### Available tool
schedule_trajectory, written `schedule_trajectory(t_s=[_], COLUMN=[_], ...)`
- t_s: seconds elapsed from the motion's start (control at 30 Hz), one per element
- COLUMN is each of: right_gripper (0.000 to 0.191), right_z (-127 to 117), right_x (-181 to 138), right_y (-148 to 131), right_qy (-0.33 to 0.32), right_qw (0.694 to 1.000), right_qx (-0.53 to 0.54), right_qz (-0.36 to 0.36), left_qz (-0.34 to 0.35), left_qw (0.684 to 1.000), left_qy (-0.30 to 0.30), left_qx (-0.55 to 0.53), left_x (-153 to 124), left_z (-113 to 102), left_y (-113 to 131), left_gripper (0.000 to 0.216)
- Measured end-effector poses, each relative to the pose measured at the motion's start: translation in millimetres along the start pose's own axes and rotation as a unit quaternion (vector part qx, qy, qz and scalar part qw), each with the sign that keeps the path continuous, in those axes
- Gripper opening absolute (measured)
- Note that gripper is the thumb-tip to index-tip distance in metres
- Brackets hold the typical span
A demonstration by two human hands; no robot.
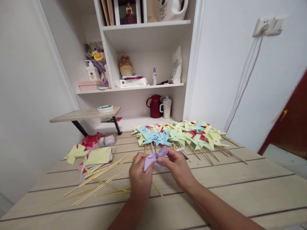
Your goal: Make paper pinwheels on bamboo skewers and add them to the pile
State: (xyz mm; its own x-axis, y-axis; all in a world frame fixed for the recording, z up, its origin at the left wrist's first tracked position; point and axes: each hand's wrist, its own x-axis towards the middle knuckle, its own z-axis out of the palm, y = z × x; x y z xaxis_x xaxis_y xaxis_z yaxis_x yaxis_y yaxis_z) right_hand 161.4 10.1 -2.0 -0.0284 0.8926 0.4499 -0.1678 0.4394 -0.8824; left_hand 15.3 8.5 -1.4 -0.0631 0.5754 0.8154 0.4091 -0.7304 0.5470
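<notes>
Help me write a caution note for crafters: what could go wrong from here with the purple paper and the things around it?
The purple paper is pinched between the left hand and right hand, so a hard pull might crease or tear it.

Loose sticks lie beside the left hand; a sideways swing could scatter them.

Pinwheels crowd together just beyond the hands, so reaching forward may bend their blades.

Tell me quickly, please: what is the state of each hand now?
Left hand: closed, holding the purple folded paper.
Right hand: closed, holding the same paper.
</notes>
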Motion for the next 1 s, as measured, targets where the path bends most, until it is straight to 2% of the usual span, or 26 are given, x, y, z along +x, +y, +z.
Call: schedule_trajectory(t_s=[0.23,0.43,0.77,1.0], right_gripper=[0.011,0.017,0.016,0.016], right_z=[2,7,5,5], right_x=[1,3,4,3], right_y=[4,2,-1,0], right_qy=[0.013,0.025,0.036,0.060], right_qw=[1.000,0.995,0.996,0.994], right_qx=[-0.007,0.084,0.070,0.067], right_qz=[0.006,0.042,0.048,0.060], left_qz=[0.038,-0.044,-0.022,-0.074], left_qw=[0.999,0.999,0.998,0.994], left_qy=[0.006,0.023,0.056,0.047], left_qx=[0.012,-0.018,-0.032,-0.065], left_x=[-2,1,4,7], left_z=[2,5,4,2], left_y=[-6,0,6,9], left_gripper=[0.010,0.006,0.010,0.012])
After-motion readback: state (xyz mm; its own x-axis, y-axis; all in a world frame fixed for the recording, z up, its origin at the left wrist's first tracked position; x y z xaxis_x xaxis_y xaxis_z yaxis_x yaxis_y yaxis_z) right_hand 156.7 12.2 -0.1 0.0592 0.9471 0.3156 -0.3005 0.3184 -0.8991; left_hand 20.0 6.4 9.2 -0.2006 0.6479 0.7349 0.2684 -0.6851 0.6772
